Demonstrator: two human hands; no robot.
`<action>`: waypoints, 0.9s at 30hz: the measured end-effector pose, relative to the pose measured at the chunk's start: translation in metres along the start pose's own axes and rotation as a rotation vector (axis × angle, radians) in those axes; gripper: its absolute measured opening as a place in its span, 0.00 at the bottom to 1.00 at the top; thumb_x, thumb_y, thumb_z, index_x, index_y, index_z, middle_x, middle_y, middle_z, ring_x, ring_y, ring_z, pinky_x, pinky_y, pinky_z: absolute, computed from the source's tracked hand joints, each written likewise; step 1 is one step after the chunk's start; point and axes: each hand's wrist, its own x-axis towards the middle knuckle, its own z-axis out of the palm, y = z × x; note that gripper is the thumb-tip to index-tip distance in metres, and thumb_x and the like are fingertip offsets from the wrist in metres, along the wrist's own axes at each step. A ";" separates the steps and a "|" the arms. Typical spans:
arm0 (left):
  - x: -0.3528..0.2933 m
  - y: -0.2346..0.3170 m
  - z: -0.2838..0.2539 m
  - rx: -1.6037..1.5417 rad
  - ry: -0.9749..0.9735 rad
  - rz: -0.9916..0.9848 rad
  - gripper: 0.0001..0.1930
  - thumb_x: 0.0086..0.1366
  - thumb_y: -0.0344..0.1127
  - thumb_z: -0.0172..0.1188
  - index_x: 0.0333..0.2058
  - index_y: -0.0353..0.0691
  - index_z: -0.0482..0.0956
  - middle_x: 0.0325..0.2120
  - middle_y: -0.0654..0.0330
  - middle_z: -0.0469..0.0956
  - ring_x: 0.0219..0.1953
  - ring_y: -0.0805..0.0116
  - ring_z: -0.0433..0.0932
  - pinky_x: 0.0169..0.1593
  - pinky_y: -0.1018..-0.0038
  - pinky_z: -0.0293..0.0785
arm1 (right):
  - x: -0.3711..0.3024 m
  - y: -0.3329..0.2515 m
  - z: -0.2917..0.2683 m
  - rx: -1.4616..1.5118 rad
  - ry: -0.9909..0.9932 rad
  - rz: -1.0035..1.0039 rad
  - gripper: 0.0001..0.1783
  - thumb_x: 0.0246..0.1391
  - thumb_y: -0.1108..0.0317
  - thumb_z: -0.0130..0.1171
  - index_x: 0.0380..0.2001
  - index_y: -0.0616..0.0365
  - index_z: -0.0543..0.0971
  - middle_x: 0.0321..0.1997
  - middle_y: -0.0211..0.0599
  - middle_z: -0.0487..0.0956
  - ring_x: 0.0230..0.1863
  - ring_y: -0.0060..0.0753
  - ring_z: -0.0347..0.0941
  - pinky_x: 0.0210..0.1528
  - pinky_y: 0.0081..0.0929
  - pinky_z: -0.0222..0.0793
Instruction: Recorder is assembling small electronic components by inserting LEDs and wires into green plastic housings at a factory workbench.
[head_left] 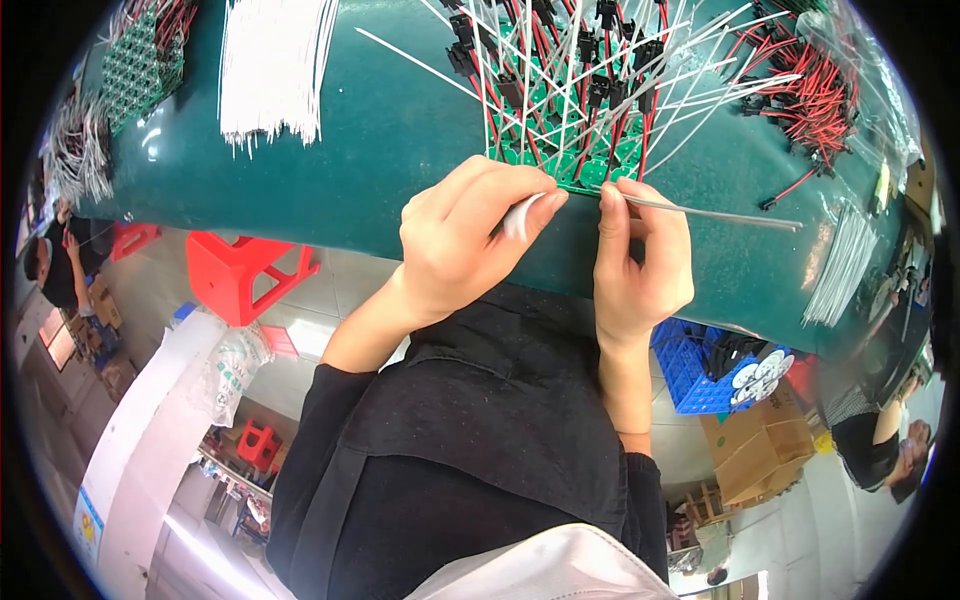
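Observation:
At the near edge of the table lies a green circuit board panel (582, 172), bristling with wires and black connectors (598, 92). My left hand (455, 232) is closed just in front of it, thumb and forefinger together at the board's near edge. Out of that fist shows a white, curved end (517, 218); whether it is a strip or bundled wires I cannot make out. My right hand (645, 258) pinches a few thin grey wires (725, 214) that stretch out to the right. Their inner ends, at the board's edge, are hidden by my fingertips.
On the green table (390, 130) lie a white wire bundle (275, 70), red-black leads with connectors (815, 105) and grey wires (842, 262). Boards (140, 65) sit far left. Below are a red stool (235, 275) and a blue crate (690, 375). People are in the background.

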 end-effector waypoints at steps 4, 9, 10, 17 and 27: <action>0.001 0.004 0.005 -0.020 0.016 -0.047 0.10 0.51 0.24 0.71 0.31 0.37 0.78 0.24 0.60 0.80 0.22 0.68 0.78 0.24 0.76 0.74 | 0.004 -0.001 0.002 -0.021 -0.004 -0.102 0.14 0.45 0.82 0.69 0.38 0.68 0.80 0.34 0.42 0.82 0.29 0.35 0.78 0.32 0.27 0.76; 0.003 0.011 0.006 -0.010 -0.024 -0.125 0.09 0.51 0.22 0.71 0.32 0.34 0.82 0.27 0.56 0.83 0.27 0.67 0.81 0.31 0.77 0.76 | 0.003 -0.001 -0.001 -0.017 -0.004 -0.082 0.16 0.45 0.83 0.68 0.41 0.68 0.80 0.34 0.42 0.82 0.29 0.36 0.78 0.33 0.27 0.76; 0.003 0.010 0.007 0.003 -0.028 -0.117 0.09 0.52 0.22 0.71 0.32 0.34 0.82 0.27 0.57 0.83 0.28 0.68 0.81 0.31 0.77 0.76 | 0.003 -0.002 -0.003 -0.020 -0.021 -0.056 0.16 0.46 0.83 0.68 0.41 0.68 0.80 0.34 0.42 0.82 0.30 0.36 0.79 0.33 0.27 0.76; 0.004 0.011 0.010 0.051 -0.039 -0.139 0.08 0.52 0.22 0.71 0.31 0.34 0.83 0.28 0.57 0.83 0.28 0.67 0.82 0.32 0.76 0.76 | 0.000 0.004 -0.008 -0.013 0.005 -0.027 0.14 0.47 0.83 0.67 0.40 0.68 0.80 0.34 0.43 0.83 0.31 0.36 0.79 0.34 0.28 0.76; 0.005 0.009 0.015 0.143 -0.097 0.020 0.17 0.51 0.22 0.72 0.41 0.34 0.80 0.29 0.58 0.83 0.26 0.69 0.82 0.28 0.79 0.77 | -0.008 0.018 -0.034 0.053 0.140 0.210 0.12 0.51 0.80 0.65 0.41 0.66 0.81 0.34 0.39 0.81 0.29 0.25 0.75 0.28 0.19 0.72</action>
